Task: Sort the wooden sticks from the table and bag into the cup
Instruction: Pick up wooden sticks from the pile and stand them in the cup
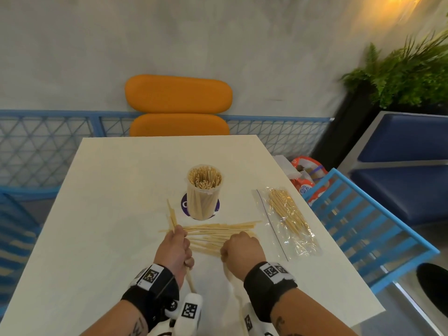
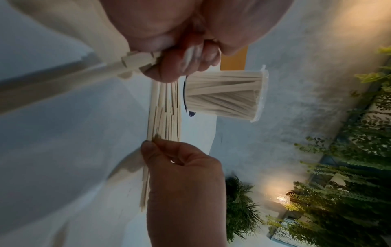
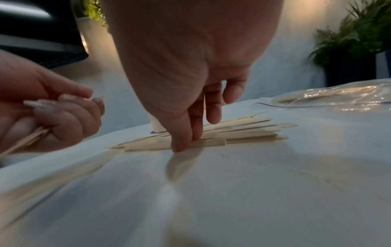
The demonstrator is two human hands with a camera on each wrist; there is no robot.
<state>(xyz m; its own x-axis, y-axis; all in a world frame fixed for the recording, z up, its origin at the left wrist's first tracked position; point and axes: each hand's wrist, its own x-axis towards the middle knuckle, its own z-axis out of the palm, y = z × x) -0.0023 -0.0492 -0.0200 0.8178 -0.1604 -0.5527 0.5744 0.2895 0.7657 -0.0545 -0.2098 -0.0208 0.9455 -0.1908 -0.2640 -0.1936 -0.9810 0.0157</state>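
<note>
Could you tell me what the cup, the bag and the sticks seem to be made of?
Cup: likely clear plastic, since the sticks inside show through its wall. Bag: thin transparent plastic film, crinkled and glossy. Sticks: pale, matte wood or bamboo, flat and slim.

The head camera looks down from high above the near side of the cup, far enough to see the whole table, while both wrist cameras sit very low and close by the cup, and all three see the loose sticks in front of it.
</note>
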